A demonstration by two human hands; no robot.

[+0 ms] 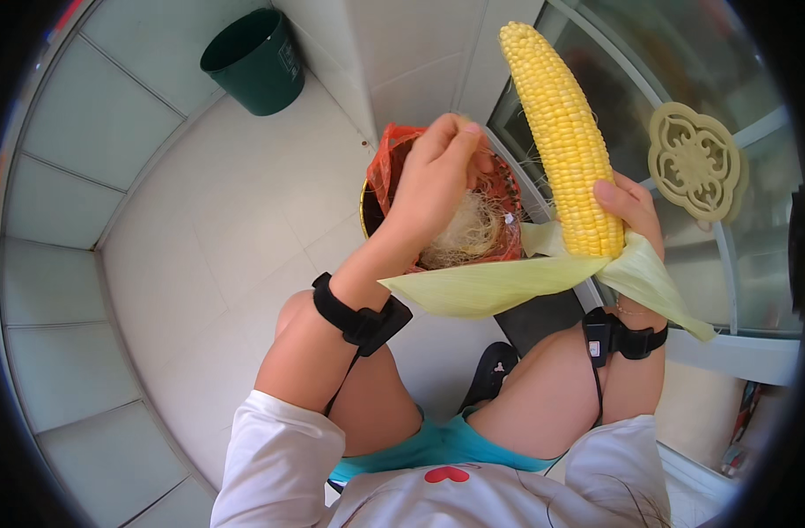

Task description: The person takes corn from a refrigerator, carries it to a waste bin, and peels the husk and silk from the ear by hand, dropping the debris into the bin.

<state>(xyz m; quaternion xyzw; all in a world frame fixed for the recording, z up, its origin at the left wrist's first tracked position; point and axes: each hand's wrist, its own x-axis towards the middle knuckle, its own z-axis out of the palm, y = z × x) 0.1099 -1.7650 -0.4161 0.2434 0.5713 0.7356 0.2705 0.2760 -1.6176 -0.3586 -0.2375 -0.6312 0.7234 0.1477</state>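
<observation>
My right hand (pixel 630 204) grips an ear of corn (pixel 561 138) near its base, tip pointing up. Its yellow kernels are bare, with a few fine silk strands along the left side. Pale green husk leaves (pixel 488 284) are peeled back and hang below the ear to both sides. My left hand (pixel 442 168) is raised to the left of the ear, apart from it, fingers pinched together on what looks like a small tuft of corn silk. Beneath that hand stands a round bin lined with a red plastic bag (pixel 390 155). A pile of corn silk (pixel 465 231) lies in it.
A dark green bucket (pixel 263 72) stands on the tiled floor (pixel 237 211) by the far wall. On the right are framed glass panels (pixel 686 277) with an openwork, flower-shaped plastic piece (pixel 694 162) against them. Black straps with small devices (pixel 369 323) circle both forearms.
</observation>
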